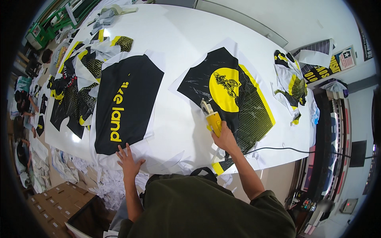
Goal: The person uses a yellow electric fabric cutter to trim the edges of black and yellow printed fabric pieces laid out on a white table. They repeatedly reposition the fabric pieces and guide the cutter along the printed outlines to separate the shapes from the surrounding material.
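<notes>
My right hand (225, 139) grips a yellow electric fabric cutter (213, 123) with a silver head, resting over a black, white and yellow printed fabric panel (254, 111) bearing a rider in a yellow circle. A black cord trails rightward from it. My left hand (129, 158) has its fingers spread at the bottom edge of another panel (134, 91), black with yellow lettering and a white margin. Both panels lie on the white table (170, 27).
Crumpled printed pieces lie left (85, 71) and right (290, 83). Several people (24, 103) are among fabric at far left, near green machinery (39, 33). Cardboard boxes (51, 202) and white scraps (107, 182) are below the table. A wide printer-like machine (329, 158) stands at right.
</notes>
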`<state>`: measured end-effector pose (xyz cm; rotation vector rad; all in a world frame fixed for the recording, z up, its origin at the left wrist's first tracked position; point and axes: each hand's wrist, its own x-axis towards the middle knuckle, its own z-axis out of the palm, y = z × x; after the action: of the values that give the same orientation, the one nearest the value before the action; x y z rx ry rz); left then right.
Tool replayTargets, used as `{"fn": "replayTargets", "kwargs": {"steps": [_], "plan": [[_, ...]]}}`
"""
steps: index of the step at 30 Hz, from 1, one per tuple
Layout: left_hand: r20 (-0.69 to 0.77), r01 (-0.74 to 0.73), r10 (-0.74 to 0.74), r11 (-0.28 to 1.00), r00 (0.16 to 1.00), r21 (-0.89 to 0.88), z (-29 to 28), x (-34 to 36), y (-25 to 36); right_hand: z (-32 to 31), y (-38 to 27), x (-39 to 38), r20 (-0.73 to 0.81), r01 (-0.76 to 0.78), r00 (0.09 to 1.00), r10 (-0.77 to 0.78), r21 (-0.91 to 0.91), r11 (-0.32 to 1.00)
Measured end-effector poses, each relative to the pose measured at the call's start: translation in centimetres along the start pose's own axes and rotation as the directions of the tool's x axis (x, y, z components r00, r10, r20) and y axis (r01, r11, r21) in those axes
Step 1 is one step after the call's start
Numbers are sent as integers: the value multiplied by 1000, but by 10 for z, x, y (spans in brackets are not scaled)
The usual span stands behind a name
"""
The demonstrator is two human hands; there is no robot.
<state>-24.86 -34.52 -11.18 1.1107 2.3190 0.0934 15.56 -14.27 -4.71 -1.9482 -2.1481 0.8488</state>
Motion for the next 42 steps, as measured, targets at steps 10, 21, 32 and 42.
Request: {"fn": "replayTargets", "kwargs": {"steps": [10, 21, 32, 42], "plan": [[5, 11, -11, 999, 1000, -33, 0, -1, 1, -11, 0, 28, 37, 119, 992, -118, -17, 993], [12, 44, -44, 999, 999, -31, -2, -1, 5, -17, -1, 56, 80, 226, 972, -220, -69, 972], [14, 44, -44, 998, 999, -36, 0, 1, 4, -21, -6, 80, 122, 298, 950, -287, -87, 951], [10, 42, -42, 998, 999, -39, 3, 2, 1, -23, -23, 102, 117, 379, 922, -368, -89, 921]]}}
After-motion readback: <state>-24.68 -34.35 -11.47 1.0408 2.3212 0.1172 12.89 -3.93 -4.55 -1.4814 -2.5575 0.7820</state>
